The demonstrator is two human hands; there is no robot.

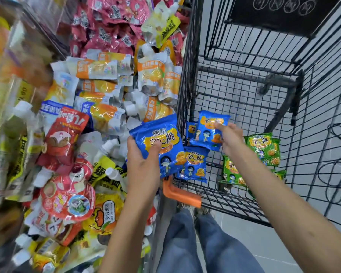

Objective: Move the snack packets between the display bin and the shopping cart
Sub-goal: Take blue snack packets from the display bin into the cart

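The left hand (142, 164) grips a blue packet (158, 140), thumb curled across its front, at the cart's (185, 75) near left corner, right over the line between the cart and the bin (162, 219). The right hand (229, 136) pinches a second blue packet (209, 127) inside the cart, above more blue ones (193, 164) lying along its left side; green packets (262, 146) lie further right. The step looks like a transfer across the rim, though the direction cannot be told. Next, each packet needs carrying clear of the wire wall before the fingers let go.
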